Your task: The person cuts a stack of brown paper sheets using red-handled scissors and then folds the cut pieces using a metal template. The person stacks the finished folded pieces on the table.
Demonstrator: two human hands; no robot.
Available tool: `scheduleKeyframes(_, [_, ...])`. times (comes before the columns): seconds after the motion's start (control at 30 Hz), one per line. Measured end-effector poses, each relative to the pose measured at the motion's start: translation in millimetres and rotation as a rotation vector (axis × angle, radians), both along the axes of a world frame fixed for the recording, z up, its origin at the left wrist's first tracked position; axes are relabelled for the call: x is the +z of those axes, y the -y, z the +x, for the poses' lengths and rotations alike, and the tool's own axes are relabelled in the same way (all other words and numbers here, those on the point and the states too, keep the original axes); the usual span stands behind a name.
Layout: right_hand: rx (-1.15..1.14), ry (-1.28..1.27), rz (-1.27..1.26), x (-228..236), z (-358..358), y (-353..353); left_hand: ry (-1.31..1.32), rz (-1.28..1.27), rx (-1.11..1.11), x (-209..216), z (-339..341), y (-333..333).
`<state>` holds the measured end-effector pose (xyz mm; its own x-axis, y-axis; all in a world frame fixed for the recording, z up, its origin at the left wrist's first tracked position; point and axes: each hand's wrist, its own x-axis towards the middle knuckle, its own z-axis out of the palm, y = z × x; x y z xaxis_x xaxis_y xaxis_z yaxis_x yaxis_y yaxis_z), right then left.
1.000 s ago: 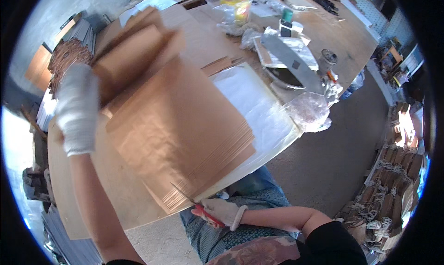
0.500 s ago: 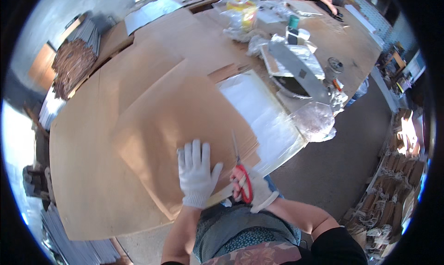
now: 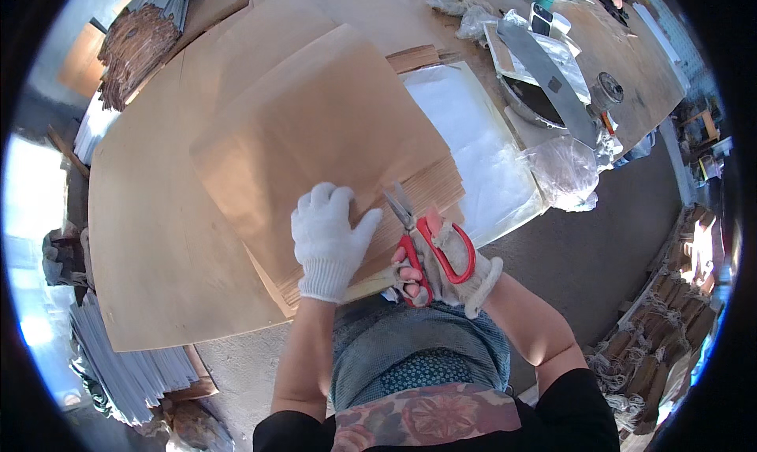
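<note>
A stack of brown kraft paper sheets (image 3: 323,113) lies on the table, its layered edges fanned toward my right. On its near part rests my left hand (image 3: 327,231) in a white knit glove, thumb spread away from slightly bent fingers, with nothing visible in it. My right hand (image 3: 453,267), in a worn glove that leaves fingertips bare, grips red-handled scissors (image 3: 426,243). The handles are spread, and the blades part a little over the fanned edges, pointing away from me. I cannot tell whether the blades touch the paper.
White sheets (image 3: 465,129) lie right of the stack. Beyond them are a grey metal blade (image 3: 548,78), a dark pan (image 3: 528,101), a clear plastic bag (image 3: 564,172) and a jar (image 3: 607,89). Bundled stacks (image 3: 662,342) line the right side. Another person's arm shows at the far right.
The scissors have gone from nearly closed to spread, and their blades now tilt to the left. My left fingers have bent from lying flat. The view has shifted.
</note>
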<state>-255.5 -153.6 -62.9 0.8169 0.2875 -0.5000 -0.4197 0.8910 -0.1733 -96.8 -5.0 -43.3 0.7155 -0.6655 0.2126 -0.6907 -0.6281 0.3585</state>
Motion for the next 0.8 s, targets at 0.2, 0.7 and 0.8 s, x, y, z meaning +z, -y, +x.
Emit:
scheduleKeyframes(0.2, [0.138, -0.064, -0.455, -1, -21, -4, -0.003, 0.098, 0.106, -1, 0, 9])
scheduleKeyframes(0.7, [0.087, -0.087, -0.588, -27, -22, -28, -0.596, -0.025, -0.216, 10, 65, -26])
scheduleKeyframes(0.8, [0.296, 0.101, -0.482, -29, -5, -95, -0.723, 0.132, -0.373, 33, 89, -20])
